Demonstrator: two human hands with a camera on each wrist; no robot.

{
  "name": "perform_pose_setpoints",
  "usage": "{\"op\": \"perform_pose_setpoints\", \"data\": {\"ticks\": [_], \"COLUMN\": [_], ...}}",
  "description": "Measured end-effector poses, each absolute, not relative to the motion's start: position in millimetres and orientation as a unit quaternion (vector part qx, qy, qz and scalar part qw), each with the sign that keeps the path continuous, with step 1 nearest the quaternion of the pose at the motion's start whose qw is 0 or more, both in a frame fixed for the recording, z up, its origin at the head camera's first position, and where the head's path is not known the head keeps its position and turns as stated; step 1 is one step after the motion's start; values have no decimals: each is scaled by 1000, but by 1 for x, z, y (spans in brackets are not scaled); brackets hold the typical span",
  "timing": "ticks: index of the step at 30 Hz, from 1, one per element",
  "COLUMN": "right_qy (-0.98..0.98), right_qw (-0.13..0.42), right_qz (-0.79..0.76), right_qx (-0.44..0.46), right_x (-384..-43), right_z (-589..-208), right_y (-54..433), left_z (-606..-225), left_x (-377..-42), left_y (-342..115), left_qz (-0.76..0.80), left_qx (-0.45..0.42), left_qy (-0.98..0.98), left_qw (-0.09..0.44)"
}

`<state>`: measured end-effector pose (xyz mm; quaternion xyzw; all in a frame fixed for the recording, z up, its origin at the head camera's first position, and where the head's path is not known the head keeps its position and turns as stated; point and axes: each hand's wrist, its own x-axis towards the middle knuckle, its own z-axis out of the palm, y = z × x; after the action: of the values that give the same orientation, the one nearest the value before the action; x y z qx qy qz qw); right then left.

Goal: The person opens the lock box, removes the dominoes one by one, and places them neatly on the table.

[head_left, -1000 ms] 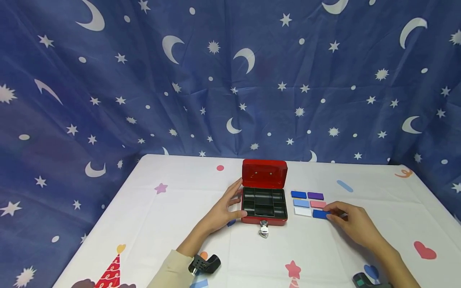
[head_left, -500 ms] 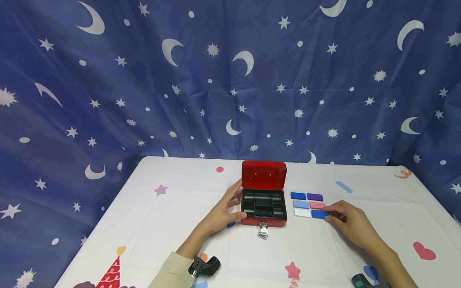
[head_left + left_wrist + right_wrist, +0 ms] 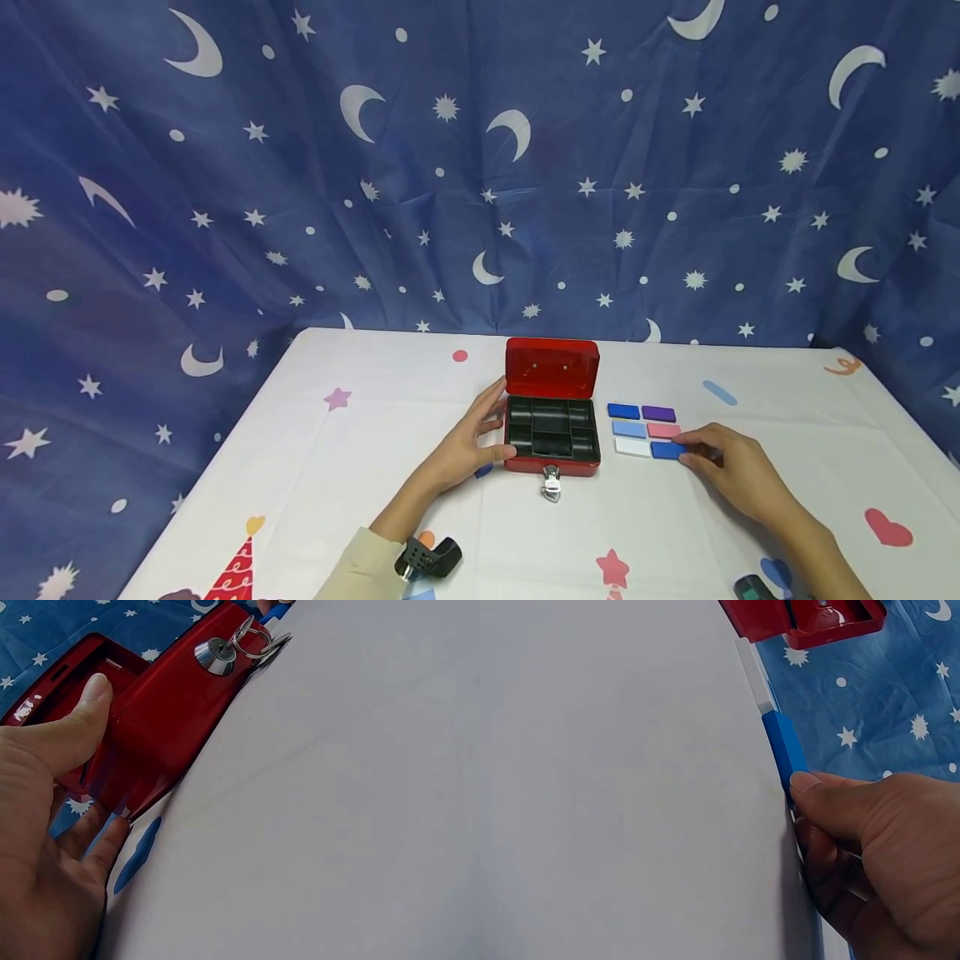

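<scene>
A red cash box (image 3: 551,467) stands on the table with its lid raised and a black compartment tray (image 3: 551,414) inside. My left hand (image 3: 459,450) rests along the box's left side, fingers extended, thumb on the front left corner. In the left wrist view the thumb lies over the rim and the lower fingertips meet the side wall. My right hand (image 3: 738,468) pinches the right end of a blue rectangular block (image 3: 667,450) between thumb and fingers. That block lies in the front row, end to end with a white block (image 3: 632,447).
Behind these two lie a light blue block (image 3: 629,429), a pink block (image 3: 663,431), a dark blue block (image 3: 623,411) and a purple block (image 3: 658,413), in rows of two. Keys on a ring (image 3: 255,641) hang from the box's front lock. A starry blue curtain (image 3: 480,167) backs the table.
</scene>
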<state>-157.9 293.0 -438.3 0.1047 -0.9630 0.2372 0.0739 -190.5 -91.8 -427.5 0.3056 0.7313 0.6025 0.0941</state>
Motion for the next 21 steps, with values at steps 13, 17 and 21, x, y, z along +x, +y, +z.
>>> {"op": "perform_pose_setpoints", "data": {"ticks": [13, 17, 21], "right_qy": [-961, -963, -965], "right_qw": [82, 76, 68], "right_qz": [242, 240, 238], "right_qx": [106, 95, 87], "right_x": [-161, -161, -162], "right_z": [-434, -435, -435], "right_y": [293, 292, 292], "left_z": [-421, -422, -423], "left_x": [-196, -196, -195], "left_y": [-94, -94, -94], "left_qz": [596, 599, 603], "left_qx": [309, 306, 305], "left_qy": [735, 733, 730], "left_qw": [94, 100, 100]}}
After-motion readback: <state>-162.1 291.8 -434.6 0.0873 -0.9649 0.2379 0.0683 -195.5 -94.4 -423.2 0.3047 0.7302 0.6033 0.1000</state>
